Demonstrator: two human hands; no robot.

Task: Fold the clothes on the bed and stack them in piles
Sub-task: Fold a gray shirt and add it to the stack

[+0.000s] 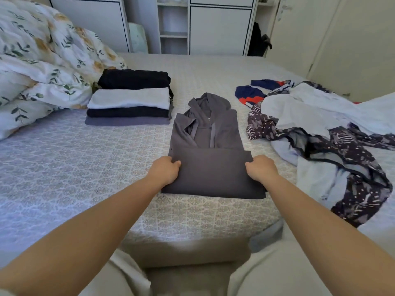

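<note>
A dark grey hoodie lies in the middle of the bed, hood pointing away from me, its lower part folded up over the body. My left hand grips the left edge of the folded part. My right hand grips its right edge. A pile of folded clothes, in black, white, dark and grey-blue layers, stands to the left behind the hoodie. A heap of unfolded clothes, pale blue and dark patterned, sprawls on the right.
A floral duvet and pillows are bunched at the far left. A navy and orange garment lies behind the heap. White cupboards stand beyond the bed. My knees are at the bed's near edge.
</note>
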